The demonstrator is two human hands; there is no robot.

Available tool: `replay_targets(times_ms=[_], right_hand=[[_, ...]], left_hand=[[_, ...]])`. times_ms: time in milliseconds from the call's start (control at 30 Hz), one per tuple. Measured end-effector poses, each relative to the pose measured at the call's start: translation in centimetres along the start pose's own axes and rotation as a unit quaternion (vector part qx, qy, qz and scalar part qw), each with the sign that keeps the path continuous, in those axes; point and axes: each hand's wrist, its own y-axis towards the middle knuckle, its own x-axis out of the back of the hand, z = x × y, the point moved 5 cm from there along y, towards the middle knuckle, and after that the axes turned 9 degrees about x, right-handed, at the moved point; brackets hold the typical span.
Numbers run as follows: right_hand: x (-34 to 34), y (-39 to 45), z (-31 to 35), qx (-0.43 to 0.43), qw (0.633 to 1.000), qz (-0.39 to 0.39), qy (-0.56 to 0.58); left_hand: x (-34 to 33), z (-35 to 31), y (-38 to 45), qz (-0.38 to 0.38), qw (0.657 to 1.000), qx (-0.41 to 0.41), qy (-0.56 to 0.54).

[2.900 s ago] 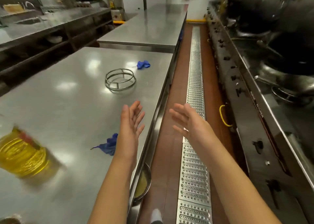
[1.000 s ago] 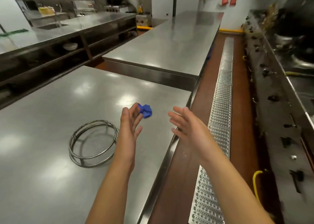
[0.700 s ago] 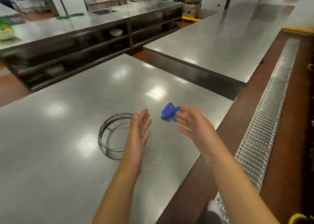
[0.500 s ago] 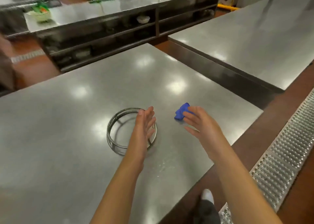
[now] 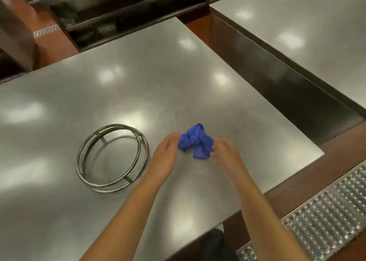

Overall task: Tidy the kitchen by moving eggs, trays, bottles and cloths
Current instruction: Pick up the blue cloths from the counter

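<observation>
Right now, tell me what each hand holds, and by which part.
Nothing is clearly held. The left hand and right hand flank the crumpled blue cloth, fingertips at its edges; any grip cannot be told.

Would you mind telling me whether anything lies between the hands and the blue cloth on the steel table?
Nothing visible does. The blue cloth sits between the left hand and the right hand, both already at its edges. The wire ring lies off to the left, clear of them.
</observation>
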Motion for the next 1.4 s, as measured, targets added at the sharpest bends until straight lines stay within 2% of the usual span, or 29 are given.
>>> replay_targets(times_ms=[200,300,367,500,667,833,933,1067,1200,1400], right_hand=[[2.3,5.0,-4.4,-0.003,0.999,0.011,-0.048],[2.6,6.8,-5.1,0.020,0.995,0.017,-0.100],[2.9,7.7,-5.2,0.027,0.993,0.017,-0.111],[3.8,8.7,-5.3,0.041,0.990,0.013,-0.136],[4.3,9.8,-6.0,0.089,0.982,0.031,-0.166],[4.6,10.1,-5.9,0.112,0.980,0.034,-0.163],[5.3,9.8,-5.5,0.134,0.973,0.049,-0.179],[6.3,9.0,-4.0,0.223,0.943,0.075,-0.236],[6.5,8.0,-2.2,0.310,0.883,0.133,-0.328],[6.2,8.0,-2.8,0.289,0.844,0.187,-0.411]], left_hand=[[-3.9,1.9,5.3,-0.053,0.984,-0.032,0.166],[-5.2,2.7,7.6,-0.091,0.948,-0.062,0.300],[-6.5,3.2,9.1,-0.082,0.919,-0.049,0.382],[-8.8,5.0,10.7,-0.067,0.889,-0.001,0.453],[-10.1,5.4,10.7,-0.127,0.877,-0.043,0.462],[-10.7,5.1,10.6,-0.146,0.868,-0.115,0.461],[-10.7,4.9,10.5,-0.153,0.883,-0.145,0.420],[-10.6,3.3,9.2,-0.119,0.904,-0.203,0.358],[-11.3,1.6,7.0,-0.063,0.902,-0.265,0.336],[-12.1,0.7,4.9,0.001,0.885,-0.312,0.346]])
